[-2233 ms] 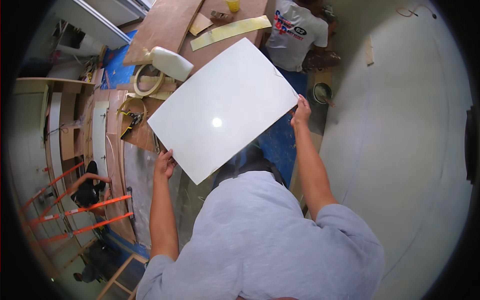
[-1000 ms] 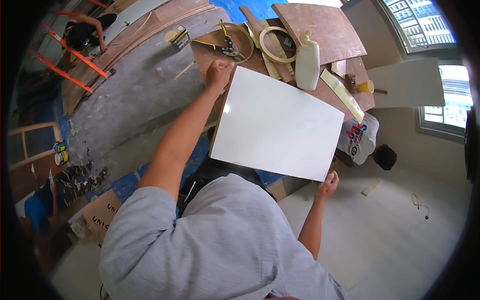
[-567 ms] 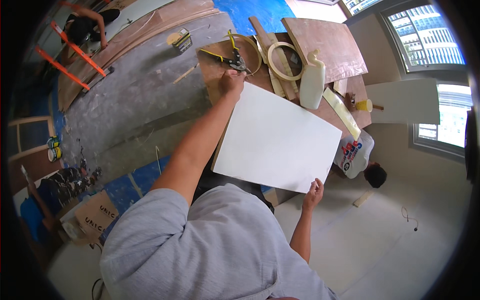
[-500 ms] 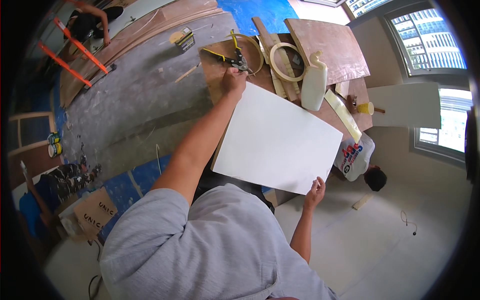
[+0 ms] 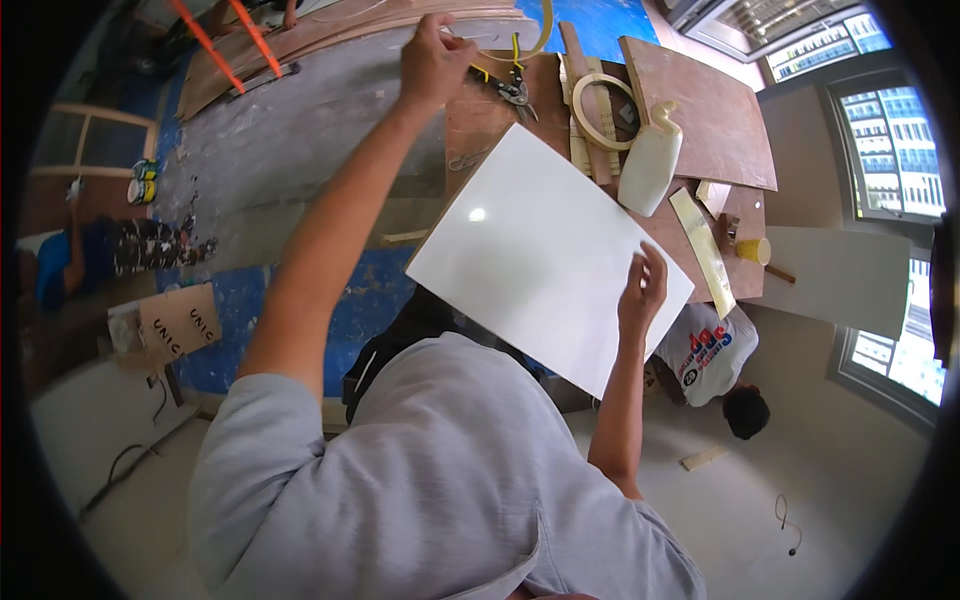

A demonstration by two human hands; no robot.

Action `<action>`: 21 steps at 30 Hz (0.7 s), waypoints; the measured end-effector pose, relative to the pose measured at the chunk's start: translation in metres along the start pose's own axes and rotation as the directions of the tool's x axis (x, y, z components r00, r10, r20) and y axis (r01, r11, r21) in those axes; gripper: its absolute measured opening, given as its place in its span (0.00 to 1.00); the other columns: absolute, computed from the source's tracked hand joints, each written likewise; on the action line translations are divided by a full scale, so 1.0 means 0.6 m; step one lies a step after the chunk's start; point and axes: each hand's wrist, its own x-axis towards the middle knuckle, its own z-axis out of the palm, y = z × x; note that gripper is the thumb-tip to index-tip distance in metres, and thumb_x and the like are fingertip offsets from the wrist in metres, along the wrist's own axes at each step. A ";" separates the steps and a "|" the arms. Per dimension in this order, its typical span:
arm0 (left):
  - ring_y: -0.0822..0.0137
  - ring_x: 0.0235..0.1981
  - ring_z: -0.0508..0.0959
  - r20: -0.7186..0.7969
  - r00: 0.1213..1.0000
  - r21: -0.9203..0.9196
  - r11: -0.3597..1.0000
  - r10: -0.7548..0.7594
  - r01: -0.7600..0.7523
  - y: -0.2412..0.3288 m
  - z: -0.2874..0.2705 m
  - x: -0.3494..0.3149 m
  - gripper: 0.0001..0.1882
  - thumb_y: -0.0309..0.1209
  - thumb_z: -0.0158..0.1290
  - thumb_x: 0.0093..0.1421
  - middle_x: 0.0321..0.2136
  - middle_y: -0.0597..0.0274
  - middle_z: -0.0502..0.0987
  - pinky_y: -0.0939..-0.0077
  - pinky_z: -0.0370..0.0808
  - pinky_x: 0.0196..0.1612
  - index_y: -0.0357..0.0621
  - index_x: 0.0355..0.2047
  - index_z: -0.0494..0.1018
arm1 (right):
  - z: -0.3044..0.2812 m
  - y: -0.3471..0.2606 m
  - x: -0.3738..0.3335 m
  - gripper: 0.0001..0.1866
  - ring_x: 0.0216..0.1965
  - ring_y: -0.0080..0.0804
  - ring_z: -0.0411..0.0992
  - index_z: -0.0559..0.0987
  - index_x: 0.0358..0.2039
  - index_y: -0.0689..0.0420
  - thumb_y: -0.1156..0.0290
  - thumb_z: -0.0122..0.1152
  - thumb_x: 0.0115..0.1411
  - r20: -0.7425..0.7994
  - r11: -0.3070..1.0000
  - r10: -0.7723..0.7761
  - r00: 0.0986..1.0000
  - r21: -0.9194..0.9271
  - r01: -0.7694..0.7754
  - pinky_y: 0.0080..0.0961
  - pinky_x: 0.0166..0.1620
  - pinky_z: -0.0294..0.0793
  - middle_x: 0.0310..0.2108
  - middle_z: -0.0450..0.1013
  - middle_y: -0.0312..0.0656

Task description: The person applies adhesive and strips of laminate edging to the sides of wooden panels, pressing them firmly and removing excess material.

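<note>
A white square panel [image 5: 540,250] lies tilted in front of me at the edge of the work table [image 5: 480,130]. My left hand [image 5: 433,68] is raised past its far corner, fingers pinched on a thin cream strip [image 5: 548,30] that curves off over the table. Beside that hand lie snips with yellow and black handles [image 5: 512,88]. Above the panel's right part is my right hand [image 5: 641,290], its fingers bent and apart with nothing seen in them. Whether it touches the panel is hard to tell.
A cream ring of banding [image 5: 604,112], a white bottle [image 5: 650,165], a pale strip [image 5: 702,250] and a yellow cup [image 5: 754,250] are on the table. A person in a white shirt [image 5: 708,350] crouches at the right. An orange ladder [image 5: 255,40] stands far left.
My left hand has left the panel's far corner and lifted the cream strip. The panel has turned. My right hand has come off its near right edge and moved over its surface.
</note>
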 end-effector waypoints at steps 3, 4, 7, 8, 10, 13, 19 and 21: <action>0.68 0.34 0.86 0.155 0.976 -0.293 0.936 -0.155 0.195 0.088 -0.126 -0.032 0.26 0.32 0.64 0.64 0.35 0.59 0.83 0.78 0.77 0.32 0.36 0.58 0.69 | 0.046 -0.046 0.041 0.12 0.46 0.29 0.78 0.81 0.54 0.58 0.74 0.60 0.71 0.057 0.980 -0.144 0.988 0.144 0.134 0.25 0.45 0.77 0.53 0.79 0.42; 0.66 0.35 0.87 0.170 0.966 -0.343 0.907 -0.196 0.245 0.103 -0.167 -0.047 0.26 0.31 0.63 0.65 0.37 0.58 0.83 0.78 0.76 0.32 0.36 0.60 0.68 | 0.065 -0.064 0.048 0.12 0.47 0.29 0.79 0.81 0.53 0.59 0.74 0.60 0.71 0.091 0.964 -0.183 0.979 0.214 0.160 0.24 0.46 0.77 0.53 0.79 0.42; 0.64 0.37 0.86 0.209 0.937 -0.465 0.814 -0.281 0.348 0.160 -0.282 -0.120 0.27 0.29 0.62 0.65 0.38 0.57 0.83 0.77 0.75 0.36 0.36 0.61 0.67 | 0.139 -0.124 0.052 0.19 0.50 0.34 0.79 0.75 0.60 0.61 0.65 0.56 0.75 0.451 0.775 -0.031 0.892 0.575 -0.264 0.29 0.49 0.77 0.57 0.77 0.45; 0.63 0.37 0.86 0.214 0.930 -0.455 0.812 -0.299 0.366 0.172 -0.312 -0.148 0.27 0.29 0.62 0.65 0.39 0.57 0.82 0.76 0.75 0.36 0.36 0.61 0.67 | 0.167 -0.138 0.050 0.23 0.53 0.37 0.78 0.72 0.64 0.61 0.59 0.53 0.76 0.571 0.642 -0.007 0.821 0.632 -0.434 0.33 0.52 0.77 0.59 0.75 0.47; 0.63 0.37 0.85 0.244 0.908 -0.455 0.786 -0.342 0.418 0.191 -0.353 -0.203 0.28 0.28 0.61 0.65 0.39 0.57 0.82 0.76 0.76 0.36 0.36 0.63 0.65 | 0.221 -0.157 0.040 0.35 0.60 0.44 0.73 0.61 0.71 0.61 0.48 0.49 0.76 0.757 0.361 -0.046 0.652 0.621 -0.696 0.42 0.59 0.73 0.67 0.67 0.52; 0.63 0.36 0.85 0.302 0.861 -0.455 0.731 -0.410 0.508 0.207 -0.386 -0.290 0.30 0.26 0.60 0.65 0.39 0.56 0.81 0.76 0.76 0.34 0.36 0.65 0.63 | 0.280 -0.181 0.022 0.43 0.65 0.47 0.67 0.52 0.75 0.60 0.39 0.45 0.75 0.842 0.096 -0.089 0.532 0.539 -0.837 0.47 0.64 0.67 0.72 0.58 0.51; 0.64 0.34 0.84 0.387 0.770 -0.523 0.568 -0.507 0.636 0.187 -0.412 -0.429 0.34 0.23 0.60 0.62 0.37 0.56 0.81 0.76 0.78 0.32 0.36 0.67 0.62 | 0.300 -0.151 0.010 0.36 0.62 0.45 0.69 0.58 0.74 0.57 0.48 0.50 0.75 0.744 0.272 0.144 0.653 0.604 -0.749 0.46 0.63 0.67 0.70 0.61 0.47; 0.64 0.34 0.83 0.398 0.755 -0.524 0.547 -0.521 0.653 0.177 -0.415 -0.456 0.33 0.23 0.60 0.62 0.37 0.56 0.81 0.77 0.78 0.31 0.36 0.66 0.63 | 0.264 -0.128 0.017 0.34 0.65 0.45 0.67 0.60 0.74 0.56 0.56 0.55 0.73 0.547 0.598 0.093 0.832 0.637 -0.486 0.45 0.63 0.67 0.71 0.60 0.46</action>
